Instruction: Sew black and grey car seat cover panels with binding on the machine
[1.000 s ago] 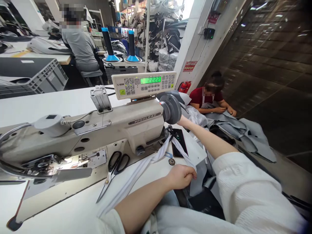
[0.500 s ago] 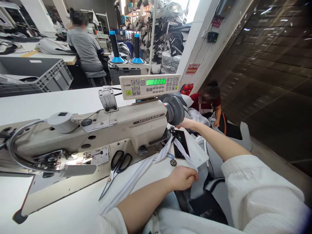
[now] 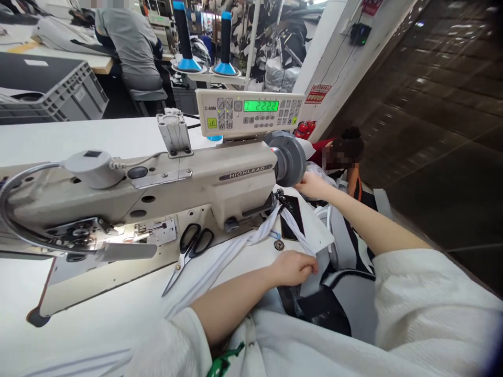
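Observation:
My left hand point(image 3: 294, 267) is closed at the table's front edge, its thumb and fingers pinched at the top of a grey fabric piece point(image 3: 313, 283). Beside it runs a white striped strap point(image 3: 255, 238) that loops across the table. My right hand point(image 3: 315, 185) reaches past the sewing machine, close to the grey handwheel point(image 3: 291, 158). Its fingers are curled, with the tips partly hidden, so what they hold does not show. Black-handled scissors point(image 3: 191, 248), a dark button point(image 3: 279, 245) and a phone point(image 3: 293, 220) lie on the table.
The sewing machine point(image 3: 204, 178) with its control panel point(image 3: 251, 112) spans the table. A person point(image 3: 346, 152) bends down beyond my right hand, and another point(image 3: 128, 44) sits at the back left. Grey and black pieces point(image 3: 353, 309) hang by my lap. A grey crate point(image 3: 78, 97) stands left.
The view has tipped downward. My right hand now shows more clearly beside the handwheel, drawn slightly out from behind it. The person beyond bends lower. My left hand stays at the table edge.

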`<state>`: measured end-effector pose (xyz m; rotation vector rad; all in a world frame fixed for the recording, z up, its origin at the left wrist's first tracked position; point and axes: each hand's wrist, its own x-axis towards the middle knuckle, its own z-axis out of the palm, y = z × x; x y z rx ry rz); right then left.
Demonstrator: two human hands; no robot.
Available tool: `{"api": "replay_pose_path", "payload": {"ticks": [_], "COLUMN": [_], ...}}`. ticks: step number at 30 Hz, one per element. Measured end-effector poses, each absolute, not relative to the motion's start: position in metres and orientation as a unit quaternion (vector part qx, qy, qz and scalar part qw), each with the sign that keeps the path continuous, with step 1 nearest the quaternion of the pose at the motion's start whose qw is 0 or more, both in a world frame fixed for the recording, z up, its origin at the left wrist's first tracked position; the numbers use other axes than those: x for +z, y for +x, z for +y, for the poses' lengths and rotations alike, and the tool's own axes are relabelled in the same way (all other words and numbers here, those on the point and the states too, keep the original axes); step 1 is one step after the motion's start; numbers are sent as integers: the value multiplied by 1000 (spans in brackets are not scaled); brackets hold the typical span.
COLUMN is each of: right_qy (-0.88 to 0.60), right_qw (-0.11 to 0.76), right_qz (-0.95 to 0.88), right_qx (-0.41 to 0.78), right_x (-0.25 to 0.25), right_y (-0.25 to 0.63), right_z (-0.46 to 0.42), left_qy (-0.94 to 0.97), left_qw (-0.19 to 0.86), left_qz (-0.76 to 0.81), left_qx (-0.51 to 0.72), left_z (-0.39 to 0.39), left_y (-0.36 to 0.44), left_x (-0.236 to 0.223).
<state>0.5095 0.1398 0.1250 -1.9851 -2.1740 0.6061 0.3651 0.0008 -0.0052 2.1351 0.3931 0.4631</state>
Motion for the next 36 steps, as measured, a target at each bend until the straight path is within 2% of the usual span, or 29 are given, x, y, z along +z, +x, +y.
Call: {"api": "replay_pose_path", "payload": {"ticks": [4, 6, 11, 14, 23, 26, 29, 32, 34, 36], "right_qy": [-507, -485, -503, -501, -411, -410, -481, -544, -572, -598], "right_qw": [-170, -221, -157, -156, -157, -126, -48, 119, 244, 298], "right_qz": [-827, -834, -846, -847, -895, -895, -840, -736, -651, -597], "right_qx": [174, 142, 83, 86, 74, 126, 245, 386, 435, 444], "right_x": [112, 98, 66, 58, 77, 103, 128, 134, 128, 117], "right_y": [472, 451, 429, 430, 450, 478, 506, 522, 528, 533], "right_z": [88, 72, 73, 80, 85, 84, 85, 88, 91, 93], "left_qy": [865, 867, 867, 869, 877, 889, 905, 918, 925, 929], "left_qw": [439, 435, 431, 428, 422, 405, 379, 353, 337, 328], "left_qz": [153, 161, 175, 173, 164, 150, 134, 124, 115, 108], "left_qx": [187, 184, 178, 176, 162, 151, 138, 131, 132, 134], "left_z": [2, 2, 0, -1, -1, -2, -3, -4, -4, -4], "left_y": [363, 363, 364, 364, 362, 362, 362, 361, 361, 360], "left_x": [-3, -3, -4, -4, -2, 0, 0, -1, -2, -1]}}
